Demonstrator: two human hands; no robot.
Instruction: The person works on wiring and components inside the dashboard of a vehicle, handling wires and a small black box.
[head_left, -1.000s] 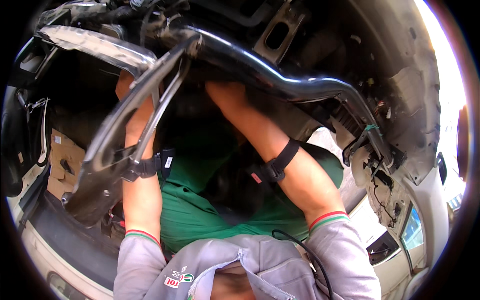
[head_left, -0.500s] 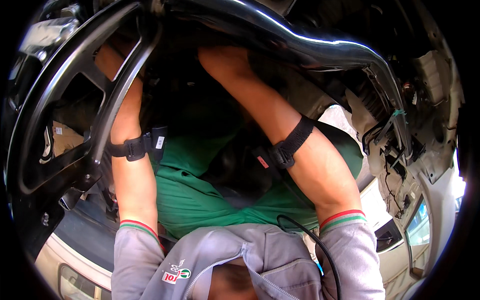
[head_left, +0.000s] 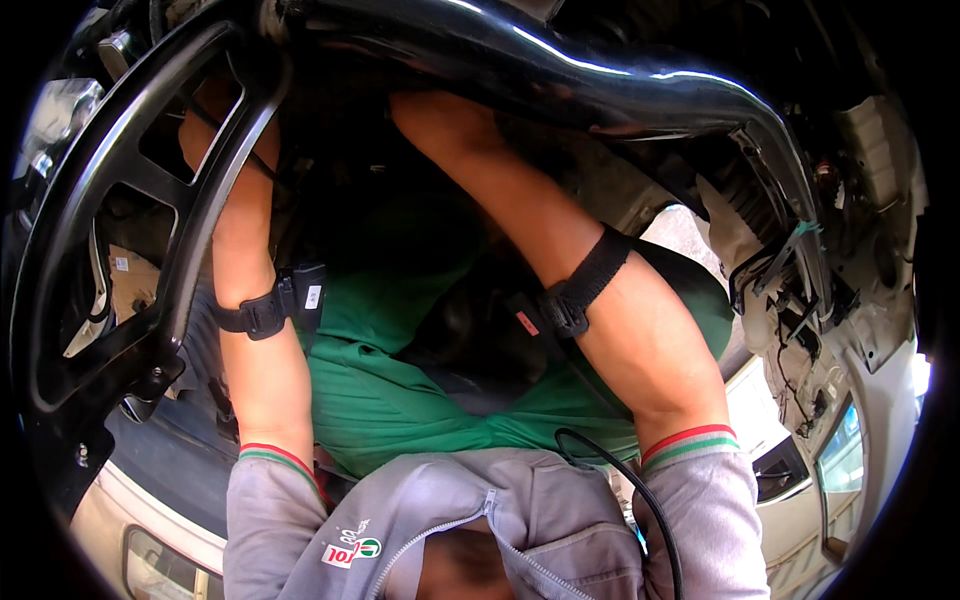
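My left hand (head_left: 203,128) reaches up behind a black metal bracket (head_left: 190,195) with large cut-outs. Part of it shows through an upper opening, beside a thin dark cable; the fingers are hidden. My right hand (head_left: 425,112) goes into deep shadow below a glossy black metal tube (head_left: 590,85) that curves across the top. Only its wrist end is lit, so its fingers and anything they touch cannot be seen. Each forearm wears a black strap, and the left strap (head_left: 265,315) carries a small black box.
Green trousers (head_left: 370,400) lie below my arms. A black cable (head_left: 650,510) loops over my right sleeve. On the right are loose wiring (head_left: 785,385) and a pale vehicle body panel (head_left: 870,340). A cardboard piece (head_left: 133,280) sits behind the bracket.
The bracket and tube have shifted slightly left in the view. My left hand and forearm have moved a little left and down. My right arm is almost where it was.
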